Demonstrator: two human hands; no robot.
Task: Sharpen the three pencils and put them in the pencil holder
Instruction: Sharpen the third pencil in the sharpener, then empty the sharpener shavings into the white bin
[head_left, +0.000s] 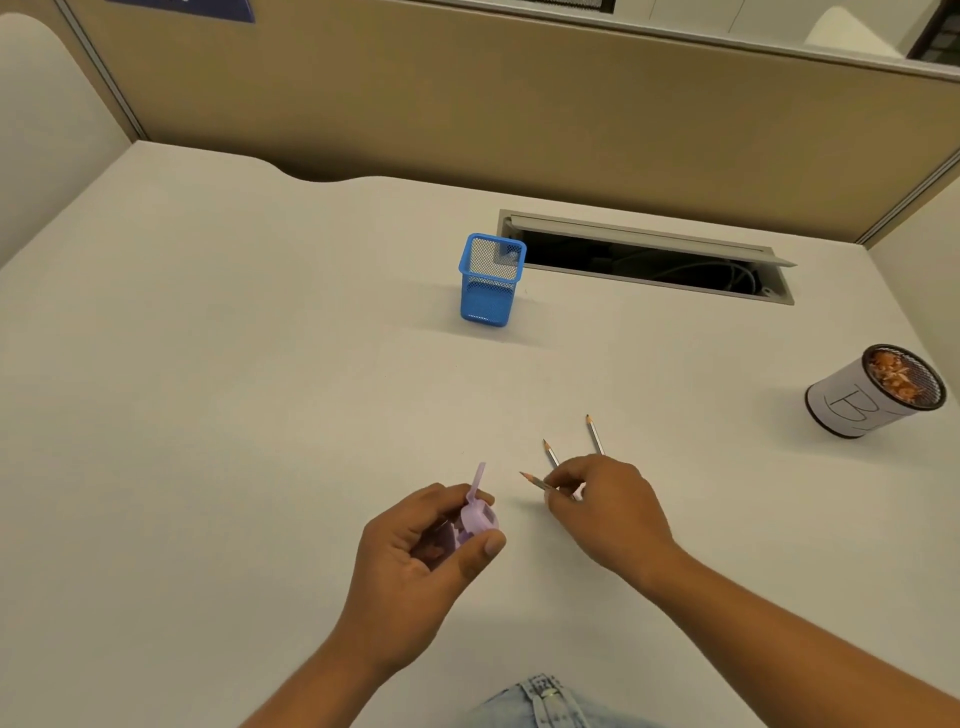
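Note:
My left hand (421, 556) grips a small lilac pencil sharpener (478, 519) whose lid stands flipped open. My right hand (608, 512) pinches one grey pencil (535, 480), its sharp tip pointing left toward the sharpener. Two more pencils lie on the white desk under and beyond that hand: one (550, 451) in the middle and one (595, 434) to the right, tips pointing away from me. Their rear ends are hidden by my hand. The blue mesh pencil holder (491, 283) stands upright farther back with nothing visible inside.
A round black mesh cup wrapped in white paper (872, 397) holds pencil shavings at the right. Behind the holder an open cable slot (649, 257) cuts into the desk (234, 364). Tan partition walls (467, 104) close off the back and right.

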